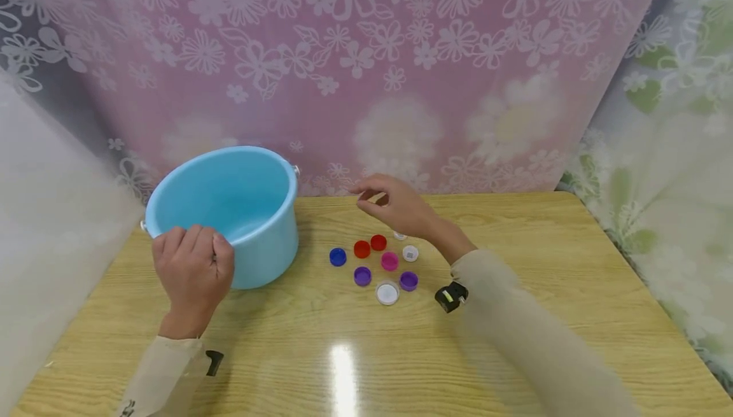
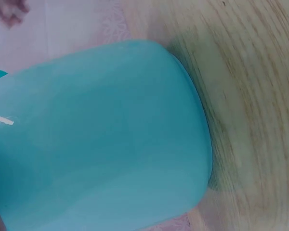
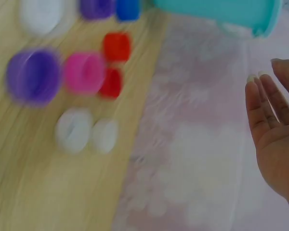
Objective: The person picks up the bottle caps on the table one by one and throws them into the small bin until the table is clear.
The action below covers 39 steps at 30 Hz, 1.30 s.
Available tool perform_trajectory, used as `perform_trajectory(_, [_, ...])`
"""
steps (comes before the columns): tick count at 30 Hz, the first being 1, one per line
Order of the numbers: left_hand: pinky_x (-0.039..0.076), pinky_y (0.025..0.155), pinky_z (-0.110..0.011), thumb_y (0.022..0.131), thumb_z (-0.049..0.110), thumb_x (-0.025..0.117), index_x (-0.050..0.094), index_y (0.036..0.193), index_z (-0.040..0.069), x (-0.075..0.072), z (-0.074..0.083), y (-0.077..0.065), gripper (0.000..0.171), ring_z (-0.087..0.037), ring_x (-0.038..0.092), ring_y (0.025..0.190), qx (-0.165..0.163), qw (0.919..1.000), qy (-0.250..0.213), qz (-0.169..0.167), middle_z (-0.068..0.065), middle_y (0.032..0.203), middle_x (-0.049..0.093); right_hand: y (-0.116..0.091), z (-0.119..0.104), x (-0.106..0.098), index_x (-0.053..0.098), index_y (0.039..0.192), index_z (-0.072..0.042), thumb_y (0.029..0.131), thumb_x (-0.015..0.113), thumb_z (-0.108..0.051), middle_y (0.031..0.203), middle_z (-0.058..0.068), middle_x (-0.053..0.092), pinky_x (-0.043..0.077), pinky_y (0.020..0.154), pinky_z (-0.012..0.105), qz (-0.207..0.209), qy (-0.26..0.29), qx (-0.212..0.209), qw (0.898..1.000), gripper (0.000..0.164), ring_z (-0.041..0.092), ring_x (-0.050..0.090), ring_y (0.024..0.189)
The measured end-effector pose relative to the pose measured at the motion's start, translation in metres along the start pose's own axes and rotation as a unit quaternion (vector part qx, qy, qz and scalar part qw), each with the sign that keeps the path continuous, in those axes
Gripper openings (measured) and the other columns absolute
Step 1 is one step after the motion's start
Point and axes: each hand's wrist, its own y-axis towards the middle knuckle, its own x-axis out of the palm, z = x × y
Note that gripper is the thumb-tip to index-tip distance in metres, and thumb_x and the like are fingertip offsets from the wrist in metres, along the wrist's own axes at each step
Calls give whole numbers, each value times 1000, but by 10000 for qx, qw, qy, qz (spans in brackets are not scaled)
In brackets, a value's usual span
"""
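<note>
A light blue bucket (image 1: 266, 248) stands at the left of the table, its mouth facing up. My left hand (image 1: 197, 270) grips the near rim, fingers curled over it. The left wrist view is filled by the bucket's wall (image 2: 101, 130). Raised above the table, to the right of the bucket, my right hand (image 1: 397, 205) has its fingers loosely bent and nothing visible in them. Below it lie several bottle caps: a blue cap (image 1: 338, 256), two red caps (image 1: 362, 249), a pink cap (image 1: 390, 261), two purple caps (image 1: 363, 276) and white caps (image 1: 410, 253).
A larger white cap with a clear rim (image 1: 387, 293) lies nearest the front of the group. The wooden table (image 1: 515, 353) meets a pink floral curtain (image 1: 343, 118) at its back edge. A pale floral curtain (image 1: 676, 213) hangs at the right.
</note>
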Motion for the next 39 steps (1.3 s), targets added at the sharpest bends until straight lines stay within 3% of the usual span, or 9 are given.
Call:
perform_trajectory(8, [25, 60, -47, 82, 15, 38, 34, 53, 6, -2, -2, 3, 31, -31, 27, 48, -33, 10000, -49, 27, -6, 49, 28, -36, 61, -9, 57, 130, -7, 94, 60, -16, 130, 11, 51, 50, 84, 42, 106, -413, 829, 9956, 37, 26, 58, 105])
perform_trajectory(15, [25, 59, -46, 81, 15, 39, 34, 52, 6, -2, -3, 4, 30, -30, 26, 48, -74, 9999, -80, 107, -6, 48, 29, -40, 89, 2, 52, 134, -3, 92, 62, -22, 133, 17, 47, 49, 84, 44, -202, -594, 1428, 9878, 47, 31, 57, 106])
perform_trajectory(21, [24, 59, -46, 80, 15, 39, 34, 52, 6, -1, -1, 3, 29, -30, 25, 47, -38, 9999, -52, 110, -6, 48, 29, -39, 97, 12, 50, 133, 4, 89, 67, -18, 129, 23, 47, 49, 84, 40, -558, -680, 1694, 9816, 53, 27, 60, 97])
perform_trajectory(30, [24, 59, -45, 80, 15, 38, 34, 52, 7, -2, 2, 1, 29, -29, 24, 47, -95, 9999, -14, 60, -5, 48, 27, -37, 98, 19, 51, 132, 1, 89, 67, -18, 121, 18, 51, 48, 84, 40, -568, -1018, 1908, 9747, 50, 26, 57, 96])
perform_trajectory(39, [24, 60, -45, 80, 15, 39, 34, 52, 7, 0, 1, 1, 29, -29, 25, 47, -81, 9999, -92, 83, -6, 48, 29, -38, 101, 23, 62, 120, -2, 89, 66, -17, 106, 12, 53, 46, 85, 41, -370, -1078, 2162, 9697, 34, 27, 54, 98])
